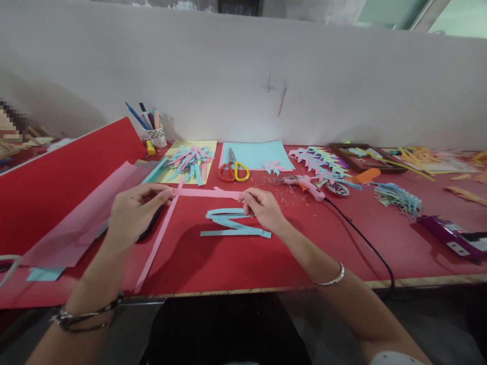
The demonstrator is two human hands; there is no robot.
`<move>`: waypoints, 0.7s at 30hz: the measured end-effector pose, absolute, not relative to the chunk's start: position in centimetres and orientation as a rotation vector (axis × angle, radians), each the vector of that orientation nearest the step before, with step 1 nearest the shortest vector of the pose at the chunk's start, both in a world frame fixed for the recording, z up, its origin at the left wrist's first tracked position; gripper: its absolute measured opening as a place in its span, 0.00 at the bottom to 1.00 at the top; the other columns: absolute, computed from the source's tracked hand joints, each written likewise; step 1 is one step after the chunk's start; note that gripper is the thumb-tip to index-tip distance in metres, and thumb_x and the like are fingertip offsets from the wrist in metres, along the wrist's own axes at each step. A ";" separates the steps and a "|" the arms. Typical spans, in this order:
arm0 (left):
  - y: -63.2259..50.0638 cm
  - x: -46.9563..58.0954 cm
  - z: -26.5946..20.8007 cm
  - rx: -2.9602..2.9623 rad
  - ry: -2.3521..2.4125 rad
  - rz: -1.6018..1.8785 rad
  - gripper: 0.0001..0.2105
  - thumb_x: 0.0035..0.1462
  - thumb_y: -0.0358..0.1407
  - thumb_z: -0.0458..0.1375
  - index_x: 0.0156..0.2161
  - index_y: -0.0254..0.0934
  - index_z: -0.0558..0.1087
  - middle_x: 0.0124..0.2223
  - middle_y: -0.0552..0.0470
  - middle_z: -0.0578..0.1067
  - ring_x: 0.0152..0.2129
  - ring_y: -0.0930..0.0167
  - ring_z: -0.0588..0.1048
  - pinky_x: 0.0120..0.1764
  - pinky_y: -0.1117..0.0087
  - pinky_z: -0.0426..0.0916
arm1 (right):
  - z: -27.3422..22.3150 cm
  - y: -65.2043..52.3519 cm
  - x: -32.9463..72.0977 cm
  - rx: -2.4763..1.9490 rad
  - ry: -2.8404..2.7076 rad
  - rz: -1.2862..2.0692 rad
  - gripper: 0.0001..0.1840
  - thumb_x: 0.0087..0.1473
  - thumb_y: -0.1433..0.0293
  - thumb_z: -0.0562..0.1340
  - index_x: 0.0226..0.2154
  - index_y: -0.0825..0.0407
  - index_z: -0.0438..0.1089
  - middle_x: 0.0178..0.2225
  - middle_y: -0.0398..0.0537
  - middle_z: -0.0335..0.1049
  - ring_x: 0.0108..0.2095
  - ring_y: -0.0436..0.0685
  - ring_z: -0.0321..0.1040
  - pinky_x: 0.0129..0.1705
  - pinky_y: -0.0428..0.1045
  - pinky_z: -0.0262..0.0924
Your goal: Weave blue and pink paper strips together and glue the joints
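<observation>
Operator: Where is the strip, and how is my hold?

Inspector: The narrow pink paper strip (207,193) is stretched nearly level above the red, flat tabletop (236,271), between its back and front edges. Your left grip (139,210) is pinched closed on the left end, thumb against fingers; your right grip (265,210) is likewise closed on the right end. A second, longer pink paper strip (157,247) slants from beside your left fingertips to the front edge. Whether the two are joined cannot be told.

Operator: How should it handle?

Inspector: Judged by appearance: very light, limp, easily creased, liable to tear if you pull hard. Take it flat at the ends, thumb over fingertip, with slight tension. The zigzag-folded pale blue paper strip (236,232) lies nearer the front edge; your wrist could brush it aside.

Operator: Surface and room?

Inspector: The tabletop looks smooth, with a pale, wood-coloured front edge. Metal scissors with red and yellow handles (233,165) lie toward the back edge. To your right rests a pink glue gun (304,184), its black cord (359,235) running over the front edge; treat the nozzle as possibly hot. A plain, pale upright partition (213,81) stands along the back edge.
</observation>
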State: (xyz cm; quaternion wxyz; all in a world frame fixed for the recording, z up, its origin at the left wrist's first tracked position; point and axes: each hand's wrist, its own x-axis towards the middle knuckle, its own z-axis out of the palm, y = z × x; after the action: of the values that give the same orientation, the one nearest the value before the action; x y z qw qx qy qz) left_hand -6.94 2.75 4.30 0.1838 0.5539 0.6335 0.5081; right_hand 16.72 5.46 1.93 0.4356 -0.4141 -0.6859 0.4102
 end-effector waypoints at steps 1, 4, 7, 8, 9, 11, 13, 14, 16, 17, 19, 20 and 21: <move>2.8 -7.0 4.2 1.584 1.794 1.413 0.11 0.39 0.43 0.56 0.26 0.36 0.72 0.20 0.57 0.73 0.19 0.76 0.70 0.27 0.75 0.65 | 1.9 5.5 16.7 -1.044 -1.710 0.984 0.12 0.51 0.68 0.50 0.20 0.53 0.61 0.12 0.36 0.59 0.14 0.43 0.54 0.20 0.41 0.51; 2.8 -7.1 4.1 1.660 1.825 1.345 0.13 0.41 0.45 0.54 0.26 0.37 0.72 0.19 0.57 0.72 0.20 0.74 0.71 0.28 0.75 0.65 | 1.9 5.5 16.8 -1.084 -1.690 0.900 0.14 0.52 0.69 0.50 0.19 0.53 0.61 0.12 0.36 0.58 0.14 0.43 0.54 0.20 0.41 0.50; 2.7 -7.5 4.2 1.740 1.886 1.172 0.16 0.42 0.48 0.51 0.27 0.38 0.73 0.23 0.55 0.75 0.22 0.72 0.72 0.29 0.74 0.66 | 2.2 5.8 17.0 -1.137 -1.586 0.931 0.13 0.52 0.69 0.50 0.19 0.53 0.61 0.10 0.34 0.55 0.12 0.43 0.51 0.18 0.41 0.47; 2.6 -7.8 4.1 1.769 1.938 1.062 0.17 0.42 0.50 0.50 0.28 0.39 0.73 0.25 0.54 0.76 0.22 0.71 0.72 0.30 0.73 0.66 | 2.3 5.9 17.0 -1.154 -1.528 0.966 0.13 0.52 0.69 0.50 0.19 0.53 0.61 0.10 0.34 0.54 0.11 0.43 0.50 0.17 0.42 0.46; 2.6 -8.2 3.9 1.806 2.004 0.927 0.19 0.42 0.51 0.50 0.30 0.40 0.74 0.27 0.53 0.77 0.23 0.69 0.73 0.30 0.71 0.66 | 2.4 6.0 17.1 -1.166 -1.464 1.003 0.13 0.52 0.69 0.51 0.19 0.53 0.61 0.09 0.33 0.54 0.11 0.43 0.49 0.16 0.42 0.45; 2.4 -9.1 3.2 1.913 2.147 0.620 0.21 0.44 0.51 0.48 0.35 0.42 0.74 0.30 0.51 0.77 0.26 0.66 0.74 0.30 0.68 0.66 | 2.5 6.2 17.2 -1.168 -1.340 1.070 0.13 0.51 0.68 0.51 0.20 0.53 0.62 0.09 0.33 0.53 0.10 0.43 0.48 0.15 0.42 0.43; 2.1 -10.1 2.1 2.170 2.032 0.471 0.21 0.49 0.44 0.44 0.44 0.41 0.72 0.42 0.49 0.76 0.35 0.65 0.73 0.37 0.67 0.66 | 2.3 6.4 17.2 -1.146 -1.255 1.113 0.12 0.50 0.65 0.52 0.20 0.53 0.63 0.09 0.33 0.53 0.11 0.43 0.47 0.15 0.42 0.43; 2.0 -10.5 1.4 2.302 1.918 0.407 0.22 0.48 0.39 0.44 0.46 0.38 0.70 0.47 0.48 0.73 0.42 0.65 0.71 0.43 0.66 0.64 | 2.2 6.5 17.3 -1.129 -1.231 1.128 0.12 0.50 0.64 0.53 0.21 0.53 0.63 0.09 0.33 0.53 0.11 0.43 0.47 0.15 0.42 0.42; 1.6 -11.0 0.3 2.386 1.829 0.194 0.24 0.46 0.33 0.43 0.50 0.36 0.68 0.51 0.48 0.70 0.49 0.66 0.66 0.49 0.64 0.60 | 2.0 6.5 17.2 -1.097 -1.209 1.152 0.13 0.49 0.62 0.55 0.21 0.53 0.63 0.09 0.33 0.53 0.11 0.42 0.47 0.15 0.42 0.42; 1.4 -11.1 -0.2 2.394 1.840 0.110 0.25 0.46 0.31 0.42 0.51 0.37 0.67 0.51 0.48 0.70 0.51 0.66 0.64 0.50 0.62 0.59 | 1.9 6.5 17.2 -1.085 -1.205 1.162 0.13 0.48 0.61 0.55 0.21 0.53 0.63 0.09 0.33 0.53 0.11 0.42 0.47 0.15 0.42 0.42; 1.1 -11.0 -0.8 2.429 1.945 0.088 0.25 0.47 0.29 0.41 0.50 0.41 0.67 0.50 0.50 0.71 0.50 0.66 0.64 0.52 0.56 0.55 | 1.8 6.5 17.2 -1.072 -1.204 1.176 0.14 0.47 0.60 0.56 0.21 0.53 0.64 0.09 0.33 0.53 0.11 0.42 0.47 0.15 0.42 0.41; 1.1 -10.9 -0.9 2.465 1.994 0.139 0.25 0.48 0.28 0.41 0.49 0.43 0.68 0.49 0.50 0.72 0.49 0.65 0.66 0.52 0.52 0.53 | 1.7 6.5 17.2 -1.069 -1.204 1.184 0.14 0.47 0.60 0.56 0.21 0.53 0.63 0.09 0.33 0.53 0.11 0.42 0.47 0.15 0.42 0.41; 1.1 -10.7 -0.9 2.504 2.005 0.204 0.23 0.49 0.29 0.42 0.48 0.43 0.69 0.48 0.50 0.73 0.48 0.63 0.67 0.52 0.50 0.52 | 1.7 6.5 17.2 -1.067 -1.203 1.192 0.13 0.47 0.60 0.56 0.21 0.53 0.63 0.09 0.33 0.53 0.11 0.42 0.47 0.15 0.42 0.41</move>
State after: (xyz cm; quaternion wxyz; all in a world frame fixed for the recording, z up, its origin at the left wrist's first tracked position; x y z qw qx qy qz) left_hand -10.75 1.15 -0.88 -0.0365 0.7785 0.6233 0.0635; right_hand 17.18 6.51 1.71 0.5396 -0.4486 -0.5061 0.5015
